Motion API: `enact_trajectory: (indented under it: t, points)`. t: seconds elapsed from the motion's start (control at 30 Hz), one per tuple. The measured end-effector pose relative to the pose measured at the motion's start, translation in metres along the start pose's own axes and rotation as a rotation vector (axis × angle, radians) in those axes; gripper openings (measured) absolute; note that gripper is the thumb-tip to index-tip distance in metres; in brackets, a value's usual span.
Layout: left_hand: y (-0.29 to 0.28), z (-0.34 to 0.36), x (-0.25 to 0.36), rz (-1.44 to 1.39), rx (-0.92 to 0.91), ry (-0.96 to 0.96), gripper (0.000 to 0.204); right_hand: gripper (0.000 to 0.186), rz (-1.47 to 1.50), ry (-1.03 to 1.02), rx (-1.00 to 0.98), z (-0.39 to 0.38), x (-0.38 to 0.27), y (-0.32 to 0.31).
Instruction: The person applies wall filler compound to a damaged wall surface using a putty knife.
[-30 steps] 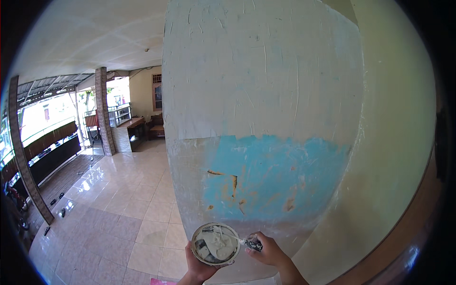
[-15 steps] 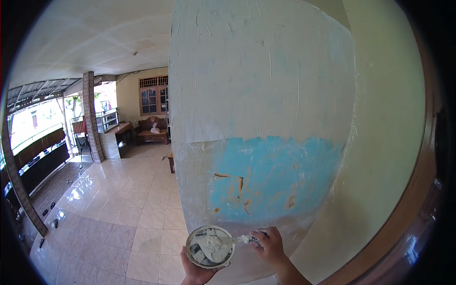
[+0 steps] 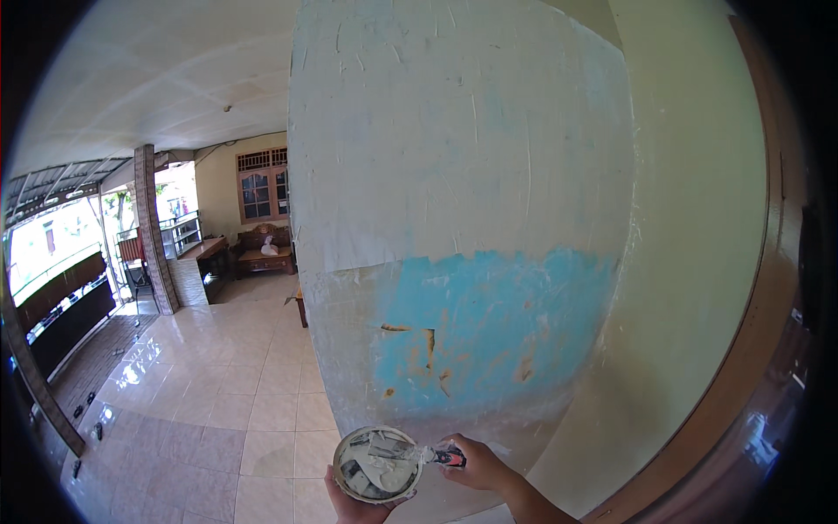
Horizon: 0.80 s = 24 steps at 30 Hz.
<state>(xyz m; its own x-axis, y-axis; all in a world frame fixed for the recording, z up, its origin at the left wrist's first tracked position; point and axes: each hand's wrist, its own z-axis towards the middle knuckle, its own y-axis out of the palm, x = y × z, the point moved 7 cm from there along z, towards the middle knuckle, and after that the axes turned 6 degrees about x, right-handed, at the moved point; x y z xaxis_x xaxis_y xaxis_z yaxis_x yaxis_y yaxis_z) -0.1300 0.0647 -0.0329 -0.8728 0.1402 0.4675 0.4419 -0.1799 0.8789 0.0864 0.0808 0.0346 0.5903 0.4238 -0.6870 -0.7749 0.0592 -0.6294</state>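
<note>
L hand (image 3: 356,504) cups tub (image 3: 377,464), R hand (image 3: 478,464) fist-grips knife (image 3: 417,454): scoop shallow, keep tub level w/ blade flat.

Hands, putty tub (image 3: 377,465), probably scraper (image 3: 410,454), wall (image 3: 463,218)

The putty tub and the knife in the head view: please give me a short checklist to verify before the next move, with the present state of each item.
1. Left hand supports the putty tub from below: ok.
2. Tub is open and holds pale filler: ok.
3. Right hand has a grip on the putty knife by its dark handle: ok.
4. Blade reaches into the tub: ok; how much filler is on it: cannot tell.
5. Wall pillar is close in front, with brown chipped spots in the blue paint patch still unfilled: not ok.
6. Tiled floor under the feet: cannot tell.
</note>
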Motion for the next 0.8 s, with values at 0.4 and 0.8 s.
enact_trajectory:
  t: [0.4, 0.8]
  points:
    - [0.02, 0.005, -0.011, 0.018, -0.036, -0.098, 0.086, 0.042, -0.21, -0.313, 0.471, -0.018, 0.008, -0.028]
    - [0.028, 0.013, -0.045, -0.205, -0.029, -0.305, 0.082, 0.044, 0.015, -0.067, 0.588, -0.025, 0.056, -0.064]
